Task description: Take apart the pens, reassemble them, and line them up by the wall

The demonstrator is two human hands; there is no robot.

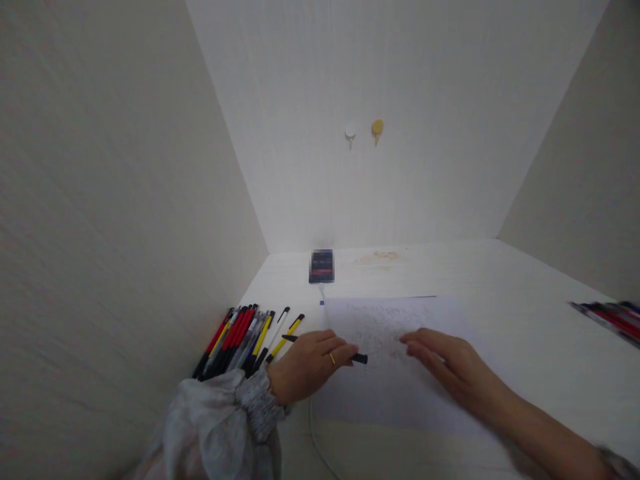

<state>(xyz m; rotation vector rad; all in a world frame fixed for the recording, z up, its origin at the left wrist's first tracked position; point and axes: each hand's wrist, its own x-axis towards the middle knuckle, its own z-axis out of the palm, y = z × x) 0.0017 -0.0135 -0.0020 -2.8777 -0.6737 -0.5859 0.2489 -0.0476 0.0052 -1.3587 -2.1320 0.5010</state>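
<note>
My left hand [310, 363] lies on the left edge of a white sheet of paper [395, 373], its fingers closed around a black pen [361, 359] whose ends stick out on both sides. There is a ring on one finger. My right hand [450, 367] rests flat on the paper with its fingers stretched toward the left hand, holding nothing. The paper carries faint scribbles near its top.
A bunch of red, yellow, black and grey pens [243, 337] lies left of the paper by the wall. A small dark device [321, 266] with a thin cable sits at the back. More pens [610, 317] lie at the right edge. Two hooks [363, 131] hang on the wall.
</note>
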